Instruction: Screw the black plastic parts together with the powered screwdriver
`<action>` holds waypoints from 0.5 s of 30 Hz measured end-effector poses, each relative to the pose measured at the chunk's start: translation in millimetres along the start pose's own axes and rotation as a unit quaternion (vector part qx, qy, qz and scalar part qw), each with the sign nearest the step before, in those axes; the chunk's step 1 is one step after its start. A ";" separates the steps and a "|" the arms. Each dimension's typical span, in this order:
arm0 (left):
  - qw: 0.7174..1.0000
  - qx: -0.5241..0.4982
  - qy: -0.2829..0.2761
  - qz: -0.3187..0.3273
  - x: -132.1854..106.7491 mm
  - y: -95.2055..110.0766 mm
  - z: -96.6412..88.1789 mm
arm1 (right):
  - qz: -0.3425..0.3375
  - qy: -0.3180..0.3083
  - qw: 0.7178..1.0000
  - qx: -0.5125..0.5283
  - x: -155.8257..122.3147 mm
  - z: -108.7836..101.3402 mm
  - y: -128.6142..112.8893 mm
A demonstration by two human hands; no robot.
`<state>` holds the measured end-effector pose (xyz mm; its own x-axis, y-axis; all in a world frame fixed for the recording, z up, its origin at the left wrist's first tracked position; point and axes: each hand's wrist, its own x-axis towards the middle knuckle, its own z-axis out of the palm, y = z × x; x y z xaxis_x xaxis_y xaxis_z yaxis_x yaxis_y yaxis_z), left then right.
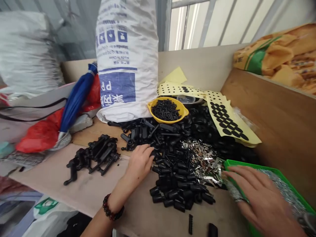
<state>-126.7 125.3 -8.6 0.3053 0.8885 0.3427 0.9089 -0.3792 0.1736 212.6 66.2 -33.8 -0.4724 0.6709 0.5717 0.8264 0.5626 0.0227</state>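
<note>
My left hand (pixel 140 162), with a beaded bracelet at its wrist, reaches to the near left edge of the black parts. Its fingers and thumb close around a black plastic part (pixel 154 152), mostly hidden among the others. To its right lie many short black cylindrical grips (pixel 176 187). Long black crank handles (pixel 160 131) are heaped behind it. My right hand (pixel 259 196) is spread over the near left side of a green tray (pixel 286 174) of small silvery screws (pixel 283 189). Its fingers are stretched out, and nothing shows in them.
Shiny metal clips (pixel 203 161) lie beside the grips. A yellow basin (pixel 182 113) holds black pins. Assembled black handles (pixel 98 153) are piled left. Behind stand a white woven sack (pixel 127 65) and yellow sticker sheets (pixel 227 121). A wooden board (pixel 269 112) borders the right.
</note>
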 end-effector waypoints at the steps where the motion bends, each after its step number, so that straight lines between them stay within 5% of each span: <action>1: 0.999 -0.028 -0.012 0.025 0.9 10.1 1.4 | -0.006 -0.029 1.000 0.000 0.0 4.5 -1.3; 5: 0.979 -0.133 -0.090 0.128 -2.7 52.5 2.3 | 0.050 -0.142 0.988 0.019 -4.9 16.5 -12.9; 9: 0.945 -0.133 -0.173 0.243 -10.1 86.5 0.2 | 0.089 -0.195 0.977 -0.004 -7.0 19.1 -21.7; 15: 0.918 -0.091 -0.177 0.343 -9.3 114.2 9.3 | 0.095 -0.240 0.964 -0.070 6.0 20.5 -15.1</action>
<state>-23.1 76.2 -0.5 0.8901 0.4416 0.1127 0.4166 -0.8887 0.1915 191.0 71.6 -47.6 -0.3684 0.9202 0.1321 0.9292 0.3599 0.0846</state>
